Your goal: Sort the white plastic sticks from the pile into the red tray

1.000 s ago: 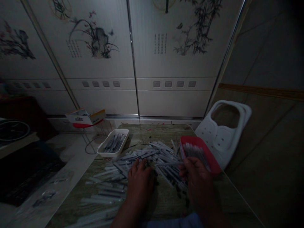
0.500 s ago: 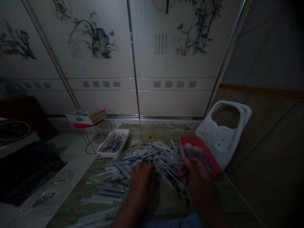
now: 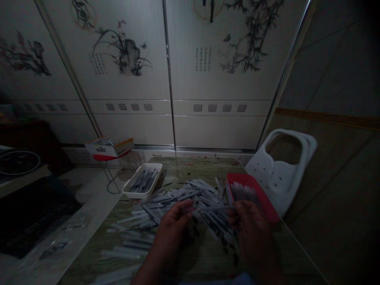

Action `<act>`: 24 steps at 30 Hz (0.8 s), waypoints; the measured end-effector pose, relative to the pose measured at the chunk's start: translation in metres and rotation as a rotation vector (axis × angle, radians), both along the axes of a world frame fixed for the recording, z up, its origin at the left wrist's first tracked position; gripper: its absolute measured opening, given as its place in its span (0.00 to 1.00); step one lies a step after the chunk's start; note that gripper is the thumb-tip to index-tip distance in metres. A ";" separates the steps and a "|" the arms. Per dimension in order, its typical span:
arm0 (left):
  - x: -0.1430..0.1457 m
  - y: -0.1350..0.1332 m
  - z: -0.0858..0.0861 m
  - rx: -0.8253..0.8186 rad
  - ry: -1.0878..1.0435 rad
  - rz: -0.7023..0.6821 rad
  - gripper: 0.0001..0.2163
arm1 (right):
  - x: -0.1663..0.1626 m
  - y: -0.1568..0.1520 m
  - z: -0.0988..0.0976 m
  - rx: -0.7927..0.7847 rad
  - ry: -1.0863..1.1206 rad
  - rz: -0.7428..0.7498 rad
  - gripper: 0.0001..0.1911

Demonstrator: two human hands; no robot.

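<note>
A heap of thin pens [image 3: 184, 198] lies spread over a small low table [image 3: 196, 166]. My right hand [image 3: 252, 233] is closed on one pen [image 3: 212, 207] held level, its tip pointing left. My left hand [image 3: 175, 227] is raised over the heap with fingers pinched at that pen's left end. In the dim light I cannot make out what the left fingers hold. A red tray [image 3: 268, 209] with pens in it stands just right of my right hand. A white tray [image 3: 127, 192] holding several dark pens sits at the table's far left corner.
A white plastic stool [image 3: 282, 170] leans against the wall at the right. A small cardboard box [image 3: 108, 148] lies on the floor by the sliding cupboard doors [image 3: 166, 79]. Loose pens reach the table's left edge. A cable runs on the floor at the left.
My left hand has lifted off the heap and moved right to the end of the pen that the right hand holds. The right hand has barely moved. The view shifted slightly.
</note>
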State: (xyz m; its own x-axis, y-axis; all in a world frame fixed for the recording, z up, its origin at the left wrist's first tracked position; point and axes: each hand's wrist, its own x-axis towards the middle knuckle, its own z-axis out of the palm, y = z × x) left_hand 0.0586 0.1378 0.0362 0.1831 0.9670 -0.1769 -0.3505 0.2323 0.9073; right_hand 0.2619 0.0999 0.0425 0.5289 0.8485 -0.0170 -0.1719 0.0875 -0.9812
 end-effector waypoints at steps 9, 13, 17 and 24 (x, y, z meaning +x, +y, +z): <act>0.000 -0.001 0.005 -0.035 -0.112 0.055 0.17 | 0.000 -0.004 0.000 -0.031 -0.013 -0.002 0.16; -0.001 0.000 0.002 -0.007 -0.113 0.053 0.16 | -0.002 -0.003 -0.001 -0.022 -0.008 0.025 0.16; -0.002 0.002 -0.001 -0.017 -0.133 0.057 0.17 | -0.004 0.000 -0.004 -0.025 -0.005 0.109 0.16; -0.006 0.007 0.001 -0.060 -0.258 0.183 0.17 | -0.008 0.000 -0.005 -0.067 -0.047 0.355 0.11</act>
State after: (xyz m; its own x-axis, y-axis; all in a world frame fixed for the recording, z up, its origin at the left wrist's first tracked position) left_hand 0.0530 0.1447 0.0372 0.0531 0.9773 -0.2052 -0.6082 0.1946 0.7695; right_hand 0.2536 0.0995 0.0378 0.2031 0.9772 -0.0614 -0.1344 -0.0343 -0.9903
